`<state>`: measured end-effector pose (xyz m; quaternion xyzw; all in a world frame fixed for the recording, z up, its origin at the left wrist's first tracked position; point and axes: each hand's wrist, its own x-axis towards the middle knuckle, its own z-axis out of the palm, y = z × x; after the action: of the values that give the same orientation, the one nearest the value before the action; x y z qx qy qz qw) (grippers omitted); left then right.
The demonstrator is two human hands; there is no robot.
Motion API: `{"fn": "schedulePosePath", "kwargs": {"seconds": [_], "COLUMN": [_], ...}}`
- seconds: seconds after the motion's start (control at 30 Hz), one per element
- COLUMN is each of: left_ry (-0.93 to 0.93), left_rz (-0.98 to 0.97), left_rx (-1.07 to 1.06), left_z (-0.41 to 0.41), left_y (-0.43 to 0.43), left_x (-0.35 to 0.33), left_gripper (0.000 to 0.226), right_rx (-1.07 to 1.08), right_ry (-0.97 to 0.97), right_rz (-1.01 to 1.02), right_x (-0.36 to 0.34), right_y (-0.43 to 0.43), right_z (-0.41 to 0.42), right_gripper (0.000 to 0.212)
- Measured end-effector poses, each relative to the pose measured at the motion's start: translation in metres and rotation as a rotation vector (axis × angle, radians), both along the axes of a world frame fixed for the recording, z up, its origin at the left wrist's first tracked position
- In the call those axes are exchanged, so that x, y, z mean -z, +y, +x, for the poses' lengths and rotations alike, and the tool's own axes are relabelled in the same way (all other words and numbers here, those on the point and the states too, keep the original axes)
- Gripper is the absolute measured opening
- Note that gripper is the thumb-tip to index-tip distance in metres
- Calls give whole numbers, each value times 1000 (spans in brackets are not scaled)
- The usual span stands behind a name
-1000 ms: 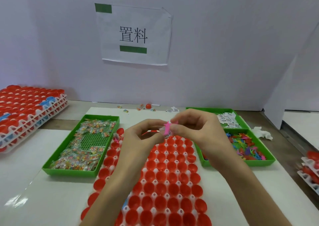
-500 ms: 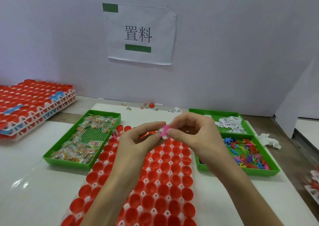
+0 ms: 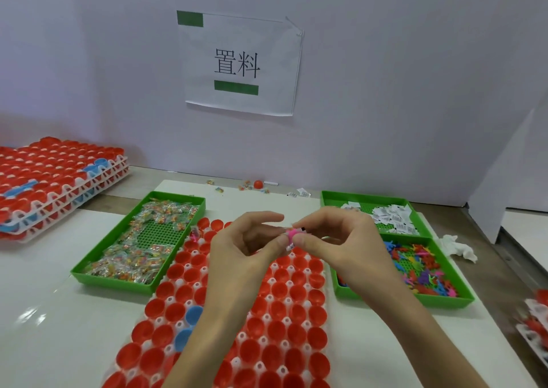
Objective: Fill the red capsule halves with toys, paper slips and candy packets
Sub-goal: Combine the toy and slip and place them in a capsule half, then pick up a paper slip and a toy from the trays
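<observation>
A white rack of open red capsule halves (image 3: 284,298) lies in front of me, with two blue halves (image 3: 194,313) at its left side. Above the rack's far end my left hand (image 3: 237,257) and my right hand (image 3: 341,245) meet. Together their fingertips pinch a small pink toy (image 3: 292,235) with a paper slip against it. A green tray of candy packets (image 3: 139,239) lies left of the rack. To the right, one green tray holds paper slips (image 3: 391,217) at the back and coloured toys (image 3: 421,269) at the front.
Stacked racks of red capsules (image 3: 53,180) sit at the far left. More racks (image 3: 533,322) show at the right edge. A white crumpled tissue (image 3: 459,246) lies right of the toy tray. Loose packets and a red ball (image 3: 258,184) lie by the wall under a paper sign (image 3: 237,64).
My view has tilted and shifted, so the rack and trays sit a little differently in frame. Both hands stay together over the rack, still working the pink toy between their fingertips.
</observation>
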<state>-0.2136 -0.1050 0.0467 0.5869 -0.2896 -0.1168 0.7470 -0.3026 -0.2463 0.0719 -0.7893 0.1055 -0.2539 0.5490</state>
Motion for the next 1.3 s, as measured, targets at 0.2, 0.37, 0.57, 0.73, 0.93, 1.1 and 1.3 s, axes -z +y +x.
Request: {"fn": "schedulePosePath", "kwargs": {"seconds": [0.2,0.37,0.57,0.73,0.93,1.1,1.3], "left_ry": [50,-6,-101,40,147,149,160], "left_rz": [42,133,139,117,128,106,120], "left_rx": [4,1,-290,-493,-597,-607,-584], "left_z": [13,35,81,108,117,117,119], "left_y": [16,41,107,165,188,185,184], "left_x": [7,9,38,98,135,134,134], "left_gripper": [15,11,34,42,27,30,30], "right_rx": [25,-51,83,88,78,89,103], "right_ry": [-104,-10,69,159,255,329,365], "right_rz": [86,159,-56,-224,-352,-414,-467], "right_x": [13,19,32,59,79,91,95], "right_y": [21,34,30,36,45,46,44], "right_z": [11,35,101,155,199,211,214], "right_gripper": [17,11,10,12,11,15,16]}}
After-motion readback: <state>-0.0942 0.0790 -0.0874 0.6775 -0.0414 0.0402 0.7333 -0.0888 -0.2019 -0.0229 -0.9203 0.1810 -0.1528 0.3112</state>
